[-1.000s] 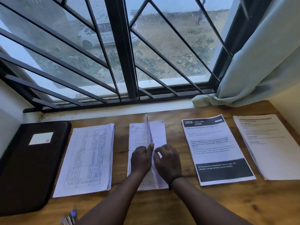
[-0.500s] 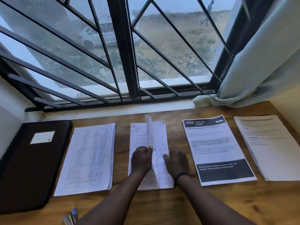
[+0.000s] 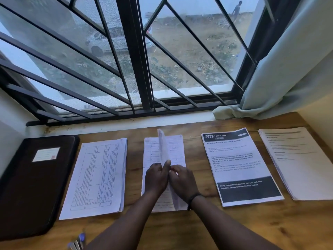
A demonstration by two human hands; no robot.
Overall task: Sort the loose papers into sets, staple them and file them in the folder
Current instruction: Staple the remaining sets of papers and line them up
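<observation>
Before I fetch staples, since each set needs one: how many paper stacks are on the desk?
4, in a row right of the folder: table-printed stack, middle stack under both hands, black-banded stack, far-right stack. None looks hidden.

Both forearms are bare, with no sleeves in view. The right hand [image 3: 182, 181] has a thin black band [image 3: 193, 198] around its wrist. The left hand [image 3: 156, 178] wears nothing: no ring, watch or glove is on it.
</observation>
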